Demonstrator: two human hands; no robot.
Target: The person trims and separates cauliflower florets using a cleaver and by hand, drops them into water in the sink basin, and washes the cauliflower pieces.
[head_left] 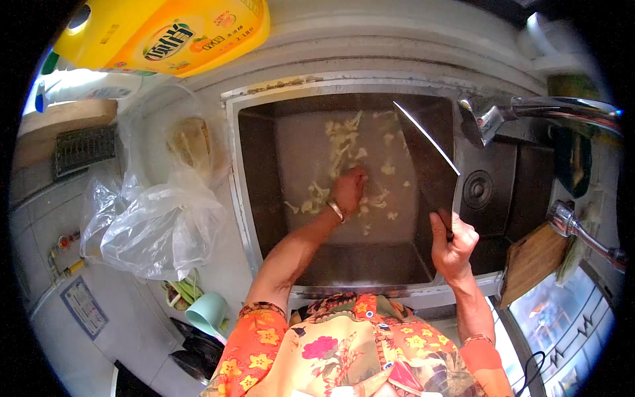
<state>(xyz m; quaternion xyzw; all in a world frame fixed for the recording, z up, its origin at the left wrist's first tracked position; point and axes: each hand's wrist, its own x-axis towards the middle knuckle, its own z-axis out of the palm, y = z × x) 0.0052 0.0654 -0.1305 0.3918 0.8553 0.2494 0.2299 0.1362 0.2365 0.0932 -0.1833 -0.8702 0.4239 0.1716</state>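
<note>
My right hand (454, 245) is wrapped round the handle of a cleaver (431, 169). Its broad dark blade is held up over the right side of the sink basin (390, 261), with one edge catching the light. My left hand (350, 188) reaches into the cloudy water in the basin, fingers curled together among pale cauliflower florets (344, 135). What those fingers hold, if anything, is hidden. More cauliflower pieces (316, 197) lie around the left wrist, which wears a bracelet (336, 210).
Right of the basin is a smaller sink with a drain (477, 189), below a chrome faucet (503, 116). A wooden board (534, 261) leans at its front right. Clear plastic bags (159, 228) and a light green cup (206, 312) are on the left. A yellow jug (165, 36) stands behind.
</note>
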